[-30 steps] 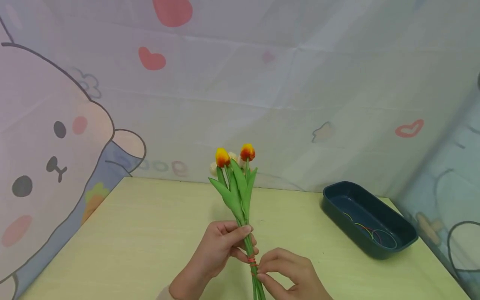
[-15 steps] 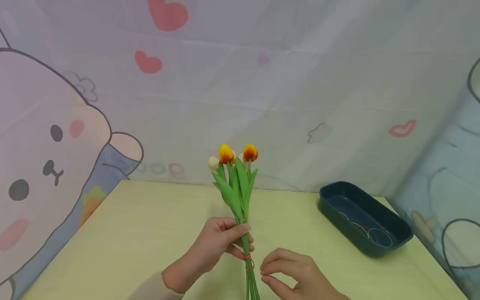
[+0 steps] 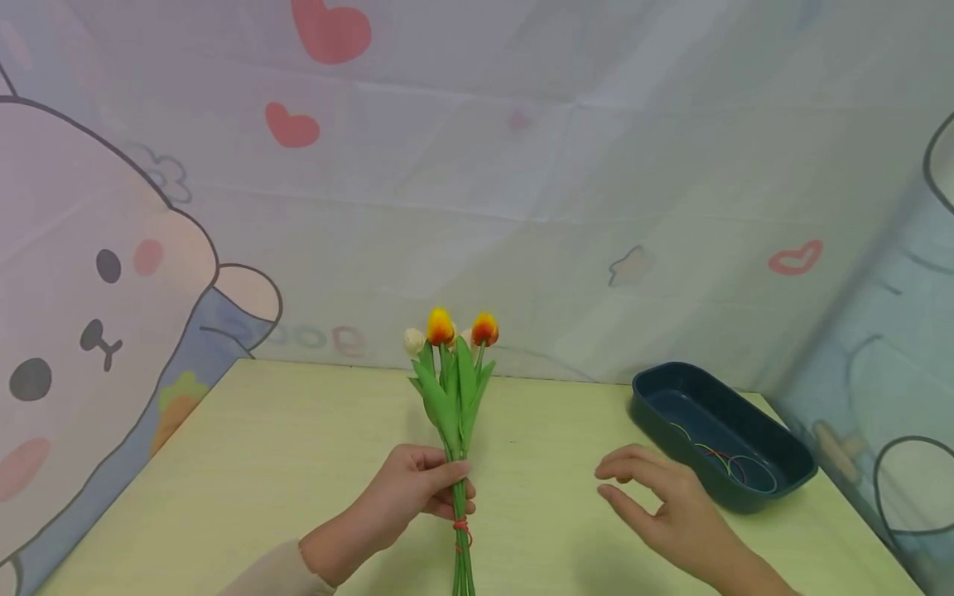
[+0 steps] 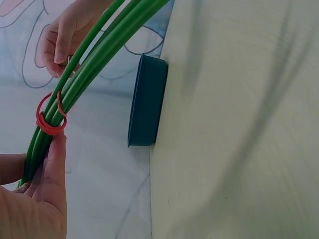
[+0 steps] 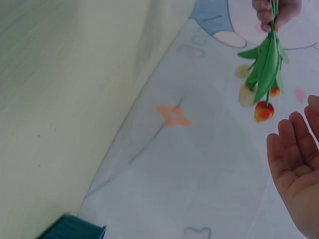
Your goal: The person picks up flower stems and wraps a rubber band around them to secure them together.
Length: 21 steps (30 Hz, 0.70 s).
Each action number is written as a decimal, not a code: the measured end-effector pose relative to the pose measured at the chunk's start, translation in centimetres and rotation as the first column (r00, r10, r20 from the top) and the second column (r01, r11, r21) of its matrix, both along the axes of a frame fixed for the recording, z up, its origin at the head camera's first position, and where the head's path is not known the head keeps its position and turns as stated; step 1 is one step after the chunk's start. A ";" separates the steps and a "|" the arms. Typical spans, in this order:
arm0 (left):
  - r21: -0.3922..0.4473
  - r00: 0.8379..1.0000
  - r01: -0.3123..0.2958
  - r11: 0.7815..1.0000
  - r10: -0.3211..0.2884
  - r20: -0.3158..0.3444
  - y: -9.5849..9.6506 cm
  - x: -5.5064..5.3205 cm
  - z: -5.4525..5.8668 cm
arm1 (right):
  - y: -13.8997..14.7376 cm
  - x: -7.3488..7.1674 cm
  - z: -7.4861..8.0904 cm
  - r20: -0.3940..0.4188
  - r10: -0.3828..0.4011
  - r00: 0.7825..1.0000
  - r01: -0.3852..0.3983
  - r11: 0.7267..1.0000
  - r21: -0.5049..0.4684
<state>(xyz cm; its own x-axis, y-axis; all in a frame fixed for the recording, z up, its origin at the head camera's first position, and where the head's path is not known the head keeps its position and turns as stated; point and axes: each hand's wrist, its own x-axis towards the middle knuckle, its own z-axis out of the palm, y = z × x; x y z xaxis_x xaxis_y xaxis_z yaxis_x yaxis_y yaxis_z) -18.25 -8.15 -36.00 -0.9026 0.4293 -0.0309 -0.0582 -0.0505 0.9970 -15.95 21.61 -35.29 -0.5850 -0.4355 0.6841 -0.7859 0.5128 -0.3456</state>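
Note:
My left hand (image 3: 417,488) grips a bunch of tulips (image 3: 450,397) by the green stems, thumb across the front. Two blooms are yellow-orange, and paler cream ones show behind them. A red rubber band (image 4: 50,119) is looped round the stems just below the left fingers, with a loose loop standing out to one side. The lower stem ends run out of the head view. My right hand (image 3: 663,505) is apart from the bunch, over the table between the flowers and the blue tray, its fingers loosely bent and holding nothing.
A dark blue tray (image 3: 644,406) stands at the table's back right, with several coloured rubber bands (image 3: 738,472) inside. The pale yellow table (image 3: 298,430) ends against a printed cloth backdrop (image 3: 447,165) at the back.
My right hand has left the banded stems and moved right towards the tray. My left hand, still holding the tulips, has shifted a little left, and the bunch is more upright.

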 end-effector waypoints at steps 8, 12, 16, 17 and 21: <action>-0.034 0.999 -0.003 0.999 0.004 0.041 -1.2 -0.5 -1.9 | 4.6 -2.2 -0.4 -0.021 -0.220 0.975 0.220 0.976 -0.008; -0.039 0.997 0.005 0.999 -0.002 0.078 -1.7 -0.9 -3.0 | 6.7 -3.0 -0.9 -0.023 -0.313 0.950 0.312 0.950 -0.028; -0.036 0.995 0.021 0.999 -0.017 0.094 -1.9 -1.1 -4.1 | 8.8 -3.5 -1.6 0.046 -0.417 0.908 0.418 0.908 -0.022; -0.033 0.995 0.024 0.999 -0.021 0.096 -2.0 -1.1 -4.4 | 9.3 -3.6 -1.8 0.073 -0.439 0.896 0.440 0.898 -0.011; -0.025 0.994 0.031 0.999 -0.028 0.104 -2.0 -1.2 -5.4 | 10.9 -4.0 -2.7 0.160 -0.489 0.858 0.492 0.870 0.017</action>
